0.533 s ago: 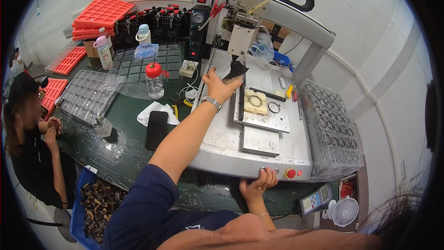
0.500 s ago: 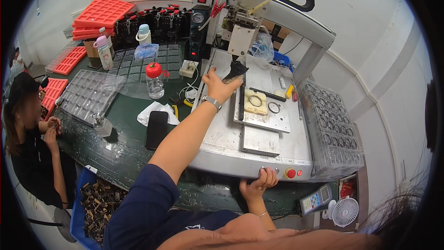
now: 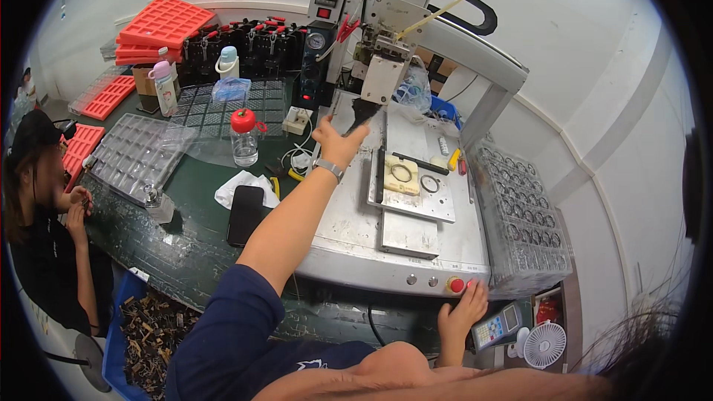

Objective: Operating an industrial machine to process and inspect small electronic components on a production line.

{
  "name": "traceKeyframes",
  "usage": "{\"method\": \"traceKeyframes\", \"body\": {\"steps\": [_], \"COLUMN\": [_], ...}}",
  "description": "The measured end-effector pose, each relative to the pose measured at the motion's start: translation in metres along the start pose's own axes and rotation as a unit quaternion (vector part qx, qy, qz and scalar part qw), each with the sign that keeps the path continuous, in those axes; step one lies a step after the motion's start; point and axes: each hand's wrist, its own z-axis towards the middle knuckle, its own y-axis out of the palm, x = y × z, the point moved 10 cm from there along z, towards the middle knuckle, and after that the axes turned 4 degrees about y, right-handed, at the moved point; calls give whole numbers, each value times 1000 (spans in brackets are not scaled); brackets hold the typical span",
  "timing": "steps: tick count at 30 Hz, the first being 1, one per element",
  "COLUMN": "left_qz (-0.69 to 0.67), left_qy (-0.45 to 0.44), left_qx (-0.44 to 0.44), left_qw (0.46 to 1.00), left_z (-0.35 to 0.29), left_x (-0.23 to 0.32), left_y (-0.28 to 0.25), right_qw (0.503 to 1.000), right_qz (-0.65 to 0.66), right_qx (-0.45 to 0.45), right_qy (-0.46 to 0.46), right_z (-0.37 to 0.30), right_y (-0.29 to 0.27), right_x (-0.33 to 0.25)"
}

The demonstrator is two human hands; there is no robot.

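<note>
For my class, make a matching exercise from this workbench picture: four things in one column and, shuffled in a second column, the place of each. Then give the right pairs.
Things:
1. left hand
2. right hand
3. black phone
4. small white fan

Places:
A. at the machine's front edge, by the red button
B. flat on the green table, beside a crumpled white cloth
C. low down, right of the handheld keypad
D. raised, touching a dark part under the machine's head

Pairs: 1-D, 2-A, 3-B, 4-C
</note>
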Motion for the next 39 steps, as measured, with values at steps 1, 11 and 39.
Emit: {"method": "traceKeyframes", "body": {"steps": [1, 11, 39], "left_qz": [2, 521, -474], "left_qy": [12, 62, 384], "left_qx": [17, -183, -481], "left_qw": [1000, 831, 630], "left_z": [1, -16, -281], "left_x": [2, 19, 316], "left_y": [-5, 6, -51], "right_qw": [997, 992, 937], "right_qz": [-16, -90, 279], "right_qx": [-72, -93, -83], "right_qy": [7, -9, -191], "right_z": [-3, 21, 282], "right_y": [14, -19, 157], "right_x": [7, -7, -144]}}
